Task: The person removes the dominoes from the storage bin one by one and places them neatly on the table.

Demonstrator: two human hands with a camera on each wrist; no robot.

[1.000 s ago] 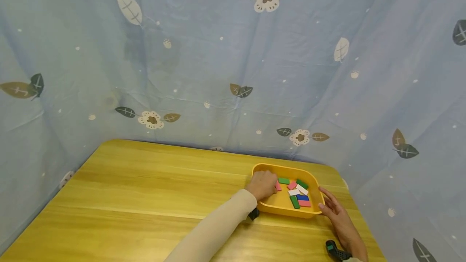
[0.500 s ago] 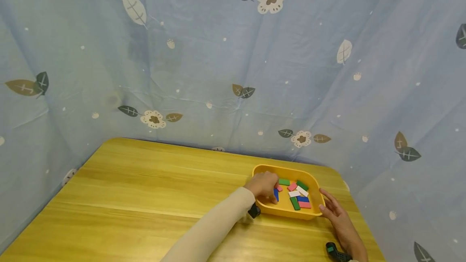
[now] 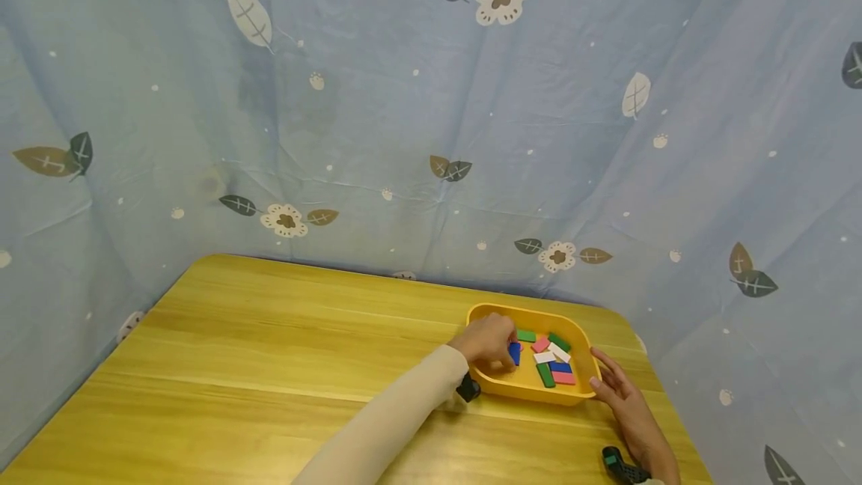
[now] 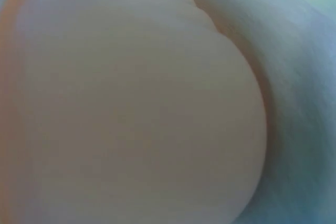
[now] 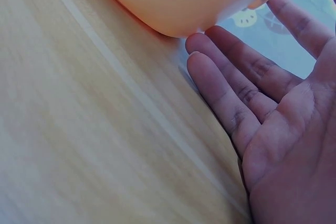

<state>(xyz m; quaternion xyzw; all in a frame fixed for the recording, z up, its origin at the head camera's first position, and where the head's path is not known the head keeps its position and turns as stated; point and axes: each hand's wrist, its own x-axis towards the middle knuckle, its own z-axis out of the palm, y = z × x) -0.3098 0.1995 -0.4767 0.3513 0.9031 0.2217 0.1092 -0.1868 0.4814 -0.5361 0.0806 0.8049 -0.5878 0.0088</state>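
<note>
Inside the left end of a yellow tray (image 3: 535, 394), my left hand (image 3: 486, 339) reaches down, pinching a small blue block (image 3: 515, 354) between thumb and fingers. A sliver of a pink block shows behind it, partly covered by the hand. My right hand (image 3: 626, 399) is at the tray's right end, with index finger and thumb at the rim. In the right wrist view its other fingers (image 5: 215, 80) extend fairly straight against the outer wall. Pale, blurred surfaces fill the left wrist view, which shows nothing of the grip.
Several flat blocks lie in the tray: light green (image 3: 526, 336), pink (image 3: 541, 344), white (image 3: 544, 358), dark green (image 3: 545, 375) and another blue one (image 3: 560, 367). The wooden table (image 3: 269, 365) extends left. A patterned blue curtain (image 3: 377, 111) hangs behind and beside it.
A blue block has come into sight in my left hand and shifted slightly right and up. The pink block beside that hand is now mostly hidden. My right hand keeps its place.
</note>
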